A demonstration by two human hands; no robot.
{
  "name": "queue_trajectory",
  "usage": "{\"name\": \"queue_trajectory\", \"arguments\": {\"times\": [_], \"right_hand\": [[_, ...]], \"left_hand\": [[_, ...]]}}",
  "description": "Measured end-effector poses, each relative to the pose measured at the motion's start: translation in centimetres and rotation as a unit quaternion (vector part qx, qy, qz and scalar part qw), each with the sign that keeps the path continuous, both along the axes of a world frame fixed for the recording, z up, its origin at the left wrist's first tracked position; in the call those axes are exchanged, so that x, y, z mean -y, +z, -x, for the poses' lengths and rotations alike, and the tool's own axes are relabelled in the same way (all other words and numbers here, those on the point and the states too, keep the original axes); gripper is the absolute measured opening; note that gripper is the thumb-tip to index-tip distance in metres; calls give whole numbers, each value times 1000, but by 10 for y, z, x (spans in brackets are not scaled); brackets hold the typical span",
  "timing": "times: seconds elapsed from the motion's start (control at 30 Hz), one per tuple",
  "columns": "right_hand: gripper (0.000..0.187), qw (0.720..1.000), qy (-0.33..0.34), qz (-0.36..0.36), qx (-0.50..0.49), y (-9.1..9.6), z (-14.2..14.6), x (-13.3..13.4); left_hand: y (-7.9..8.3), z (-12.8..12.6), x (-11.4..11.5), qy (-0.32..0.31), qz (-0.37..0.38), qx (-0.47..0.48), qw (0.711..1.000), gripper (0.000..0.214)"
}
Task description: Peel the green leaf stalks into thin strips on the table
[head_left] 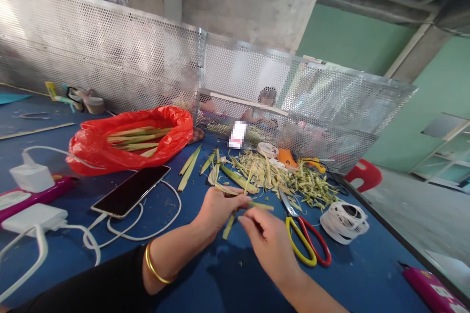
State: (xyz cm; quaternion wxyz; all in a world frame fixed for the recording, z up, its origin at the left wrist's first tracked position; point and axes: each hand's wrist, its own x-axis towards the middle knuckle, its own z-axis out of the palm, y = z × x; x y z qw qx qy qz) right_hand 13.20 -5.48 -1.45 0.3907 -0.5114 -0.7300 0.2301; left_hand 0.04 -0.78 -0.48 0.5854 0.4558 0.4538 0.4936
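My left hand [220, 209] pinches crossed strips of green-yellow leaf [228, 229] between thumb and fingers. Ends of the strips stick out upward, downward and to the right. Close beside it, my right hand [270, 240] has its fingers curled and its thumb near the strips; whether something thin is between its fingertips is hidden. Scissors [292, 212] with one yellow and one red handle lie just right of my right hand. Beyond my hands are loose leaf pieces [240, 180], a heap of pale shreds [262, 168] and a heap of small green folded leaf pieces [316, 187].
A red plastic bag [88, 149] of long leaves stands at left, behind a phone [132, 190] on a white cable. White chargers [35, 220] sit near the left edge. A white strap roll [344, 222] lies right. A perforated metal screen [147, 58] borders the table's far side; people sit behind it.
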Motion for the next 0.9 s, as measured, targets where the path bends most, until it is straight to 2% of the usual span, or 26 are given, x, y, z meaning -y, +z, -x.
{"name": "queue_trajectory", "arguments": {"times": [0.07, 0.13, 0.3, 0.43, 0.53, 0.67, 0.8, 0.9], "right_hand": [[22, 982, -81, -154, 77, 7, -12, -3], [18, 960, -126, -215, 130, 13, -23, -8], [22, 972, -42, -123, 197, 14, -33, -18], [25, 972, -36, -119, 200, 8, -27, -18], [25, 975, -20, -109, 195, 9, -25, -15], [27, 989, -16, -55, 136, 19, -30, -12], [30, 996, -14, 65, 53, 24, -39, -14], [34, 986, -15, 150, -66, 20, -42, -21]], "left_hand": [[2, 1, 1, -32, 10, 6, 999, 16], [4, 3, 2, -66, 25, 13, 997, 20], [0, 5, 3, -88, 69, 49, 993, 36], [-9, 2, 1, -104, 44, 6, 994, 33], [-13, -2, -1, -92, 22, -26, 995, 30], [-12, -2, -4, -65, 22, -24, 997, 26], [-9, 1, -5, -81, 19, -37, 996, 27], [-7, 3, -3, -105, 31, -44, 993, 32]]}}
